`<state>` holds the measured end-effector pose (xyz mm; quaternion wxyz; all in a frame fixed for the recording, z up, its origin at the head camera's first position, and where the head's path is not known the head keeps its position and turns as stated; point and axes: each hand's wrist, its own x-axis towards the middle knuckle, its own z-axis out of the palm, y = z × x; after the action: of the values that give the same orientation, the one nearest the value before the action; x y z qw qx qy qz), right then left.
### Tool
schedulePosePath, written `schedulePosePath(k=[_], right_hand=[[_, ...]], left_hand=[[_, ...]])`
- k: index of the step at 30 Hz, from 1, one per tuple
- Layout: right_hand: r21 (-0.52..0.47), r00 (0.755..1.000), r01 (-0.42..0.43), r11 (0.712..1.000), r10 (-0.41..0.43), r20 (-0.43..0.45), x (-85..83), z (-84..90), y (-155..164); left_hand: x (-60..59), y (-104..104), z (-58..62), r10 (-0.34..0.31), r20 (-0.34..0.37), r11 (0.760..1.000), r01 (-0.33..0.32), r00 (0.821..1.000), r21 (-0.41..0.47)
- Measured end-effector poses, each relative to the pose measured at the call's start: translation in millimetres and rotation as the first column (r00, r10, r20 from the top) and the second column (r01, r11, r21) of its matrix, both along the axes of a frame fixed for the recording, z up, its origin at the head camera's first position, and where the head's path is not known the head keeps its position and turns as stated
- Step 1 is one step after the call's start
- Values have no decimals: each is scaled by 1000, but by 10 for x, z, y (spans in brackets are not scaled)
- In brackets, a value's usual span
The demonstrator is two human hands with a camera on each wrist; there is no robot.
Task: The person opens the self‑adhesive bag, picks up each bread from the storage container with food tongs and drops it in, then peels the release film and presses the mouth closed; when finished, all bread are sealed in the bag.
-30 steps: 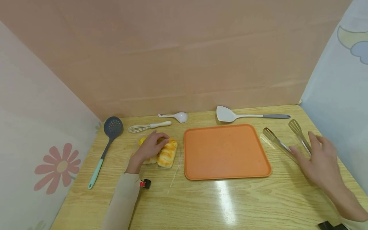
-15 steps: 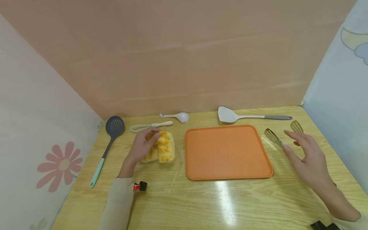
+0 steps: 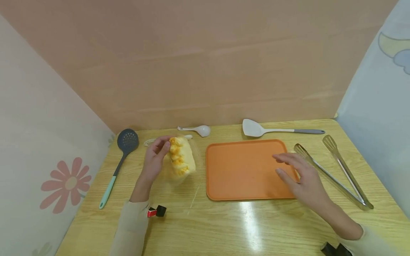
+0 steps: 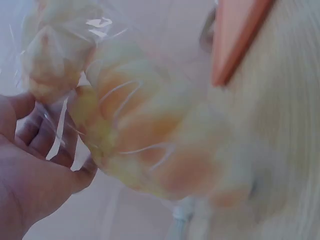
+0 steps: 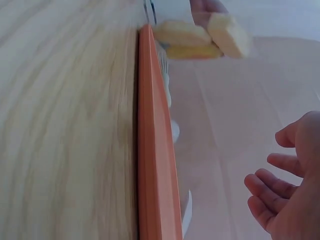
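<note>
One clear bag of bread rolls (image 3: 180, 159) is pinched by the left hand (image 3: 155, 160) above the tabletop (image 3: 243, 224), beside the orange tray (image 3: 246, 170). It is judged light, soft, easily crushed, with slippery film; the bag's edge suits gripping. The right hand (image 3: 299, 176) hovers with relaxed fingers, empty.

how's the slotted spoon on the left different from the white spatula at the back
The slotted spoon has a dark round head pierced with holes and a teal handle tip; the white spatula has a flat solid white head and a grey handle end. The spoon runs front to back near the table's left edge; the spatula lies sideways behind the orange tray. Both lie flat and untouched.
</note>
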<state>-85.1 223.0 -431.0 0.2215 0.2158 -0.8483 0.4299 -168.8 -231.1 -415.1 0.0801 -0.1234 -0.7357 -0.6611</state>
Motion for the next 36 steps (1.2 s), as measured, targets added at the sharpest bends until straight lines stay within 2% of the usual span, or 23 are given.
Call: schedulePosePath(k=[5,9,13,16,18,23,26,31,34,36], right_hand=[[13,993,-115,993,115,2,54,-13,-273],[-11,976,-213,977,213,38,86,0,-487],[-115,946,-287,951,300,120,97,77,-747],[-244,927,-294,924,338,164,116,171,-951],[-334,928,-273,902,338,155,128,233,-1068],[-479,966,-213,852,257,28,123,328,-1272],[-507,982,-168,845,189,-11,109,343,-1345],[-516,995,-98,851,95,-33,52,345,-1458],[-515,997,-76,854,67,-37,-5,352,-1528],[-524,996,-86,847,86,-24,-47,358,-1559]], left_hand=[[106,126,150,42,-7,991,-41,999,131],[211,334,286,66,-17,975,-61,998,215],[329,601,399,115,8,959,-113,993,261],[409,793,428,146,27,949,-148,989,277],[456,909,421,157,28,943,-159,987,294],[553,1121,388,206,8,922,-197,978,334],[602,1180,384,242,-2,910,-226,970,347],[635,1209,387,273,-3,897,-253,962,362],[614,1193,380,303,15,885,-287,953,367],[595,1166,378,319,42,877,-312,947,365]])
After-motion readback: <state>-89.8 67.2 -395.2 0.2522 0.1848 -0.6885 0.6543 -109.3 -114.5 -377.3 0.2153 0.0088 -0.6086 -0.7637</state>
